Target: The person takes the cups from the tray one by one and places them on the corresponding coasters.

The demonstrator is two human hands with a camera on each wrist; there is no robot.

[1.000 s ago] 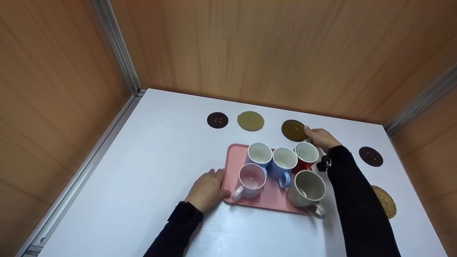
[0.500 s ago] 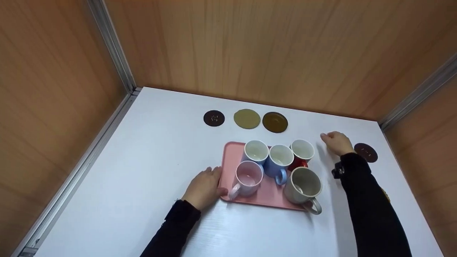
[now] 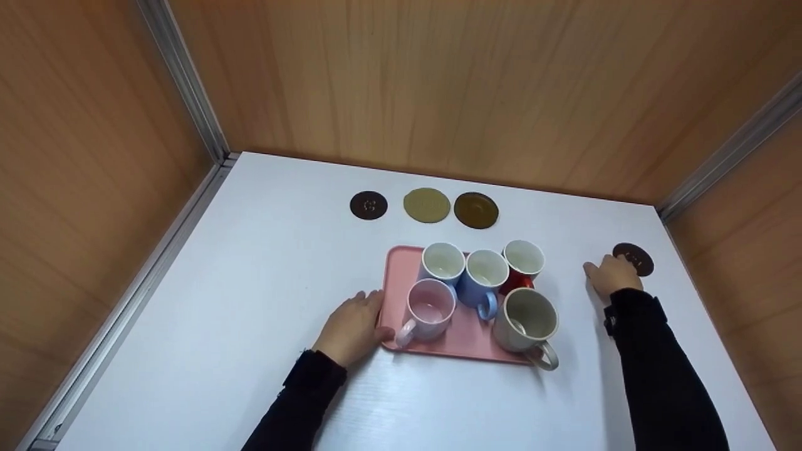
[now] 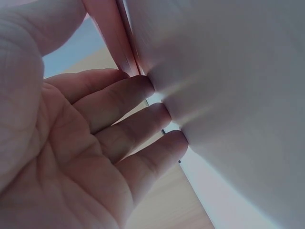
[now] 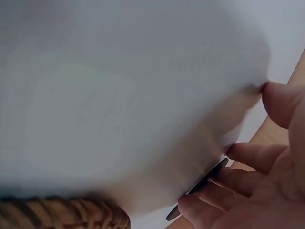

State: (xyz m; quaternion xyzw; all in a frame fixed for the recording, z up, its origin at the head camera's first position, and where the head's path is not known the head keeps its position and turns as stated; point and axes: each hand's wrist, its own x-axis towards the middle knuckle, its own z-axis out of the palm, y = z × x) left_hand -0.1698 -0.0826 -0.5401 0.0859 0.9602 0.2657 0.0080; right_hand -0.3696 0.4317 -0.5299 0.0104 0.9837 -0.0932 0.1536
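My left hand [image 3: 351, 329] rests on the white table at the left edge of a pink tray [image 3: 399, 263]. Its fingertips touch the table beside the rim, with the thumb at the near corner. On the tray stand a pink mug [image 3: 430, 307], a light blue mug [image 3: 442, 262], a blue mug [image 3: 485, 275], a red mug with a white inside [image 3: 524, 258] and a large grey mug [image 3: 525, 319]. At the far right, my right hand [image 3: 615, 275] reaches to a dark brown round coaster [image 3: 640, 260]. Its outer fingers touch the coaster [image 5: 205, 179]; the thumb is apart on the table.
Along the back lie a dark brown coaster [image 3: 368, 205], an olive coaster [image 3: 427, 205] and a brown glossy round coaster [image 3: 476, 210]. A woven mat [image 5: 57, 214] shows in the right wrist view. Wood-grain panels [image 3: 438, 94] enclose the table's back and sides.
My right hand slid the brown glossy coaster left beside the olive one, let it go, then moved right to the dark coaster. My left hand stays at the tray.
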